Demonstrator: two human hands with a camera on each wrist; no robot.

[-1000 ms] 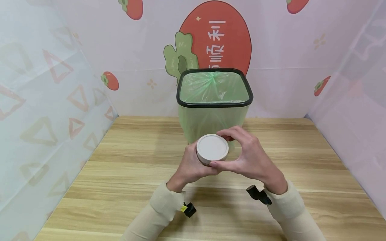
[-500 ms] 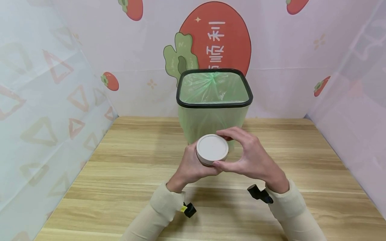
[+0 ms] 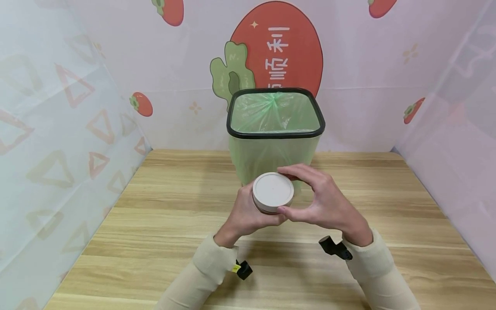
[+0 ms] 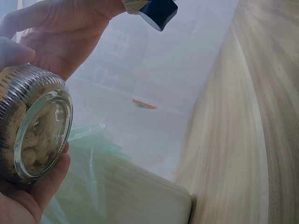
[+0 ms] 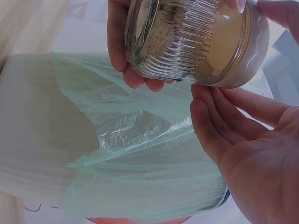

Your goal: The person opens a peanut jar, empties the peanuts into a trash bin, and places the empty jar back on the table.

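Note:
A ribbed glass jar [image 5: 180, 42] with a white lid [image 3: 273, 190] is held between both hands, in front of the bin. In the left wrist view its round base faces the camera, and light-brown lumps like unshelled peanuts show through the glass. My left hand [image 3: 249, 212] grips the jar's body from the left and below. My right hand [image 3: 324, 199] spans the lid from the right, with the thumb at its near edge and the fingers at its far edge. The right wrist view shows the lid seated on the jar's mouth.
Behind the hands, a pale green bin [image 3: 273, 150] with a black rim [image 3: 277, 135] and a thin green liner [image 3: 275, 114] stands on the wood-grain table [image 3: 174, 206]. Printed sheets [image 3: 356, 64] wall the table at the back and sides.
My right hand has shifted slightly to the right, its thumb sliding along the lid's near edge. The jar and left hand stay nearly still.

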